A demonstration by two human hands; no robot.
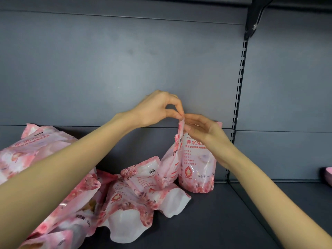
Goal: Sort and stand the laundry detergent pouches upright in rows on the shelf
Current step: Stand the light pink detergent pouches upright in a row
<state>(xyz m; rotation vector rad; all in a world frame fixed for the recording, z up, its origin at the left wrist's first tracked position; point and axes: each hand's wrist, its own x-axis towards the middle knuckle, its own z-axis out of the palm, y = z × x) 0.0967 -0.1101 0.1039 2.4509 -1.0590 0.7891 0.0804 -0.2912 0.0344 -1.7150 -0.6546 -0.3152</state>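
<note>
A dark grey sheet-metal back panel (107, 60) stands behind, made of wide horizontal sections with thin seams between them. At its right edge runs a dark vertical metal upright (239, 87) punched with a column of small slots, and a black angled metal bracket (255, 17) hooks into its top. Beyond the upright, a small rounded pink object (327, 175) is cut off by the frame edge, too little showing to identify it.

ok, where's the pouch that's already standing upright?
Head view, right of centre: the upright pouch stands on the shelf left of the slotted post, behind the right hand; the leaning pouch pinched by the left hand touches its left side.
</note>
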